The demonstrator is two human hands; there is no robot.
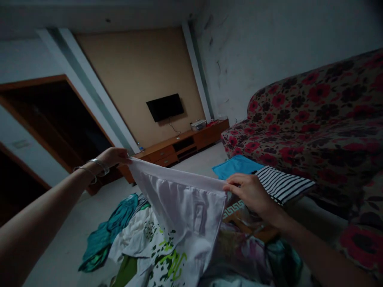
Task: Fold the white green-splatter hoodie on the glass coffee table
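Left hand [113,157] and right hand [251,195] each pinch an upper corner of a white garment [176,203] stretched between them.

Left arm [44,203] and right arm [326,259]: bare, extended forward.
Left hand [113,157] higher, fingers closed in a pinch; right hand [253,195] lower, fingers curled and closed; hands well apart.

One left hand [113,157], one right hand [249,195], one white cloth [179,203] between them, two bangles [100,165], one wall TV [165,107], one floral sofa [311,119], one wooden TV cabinet [179,149], one blue cloth [236,167], one striped cloth [284,184].
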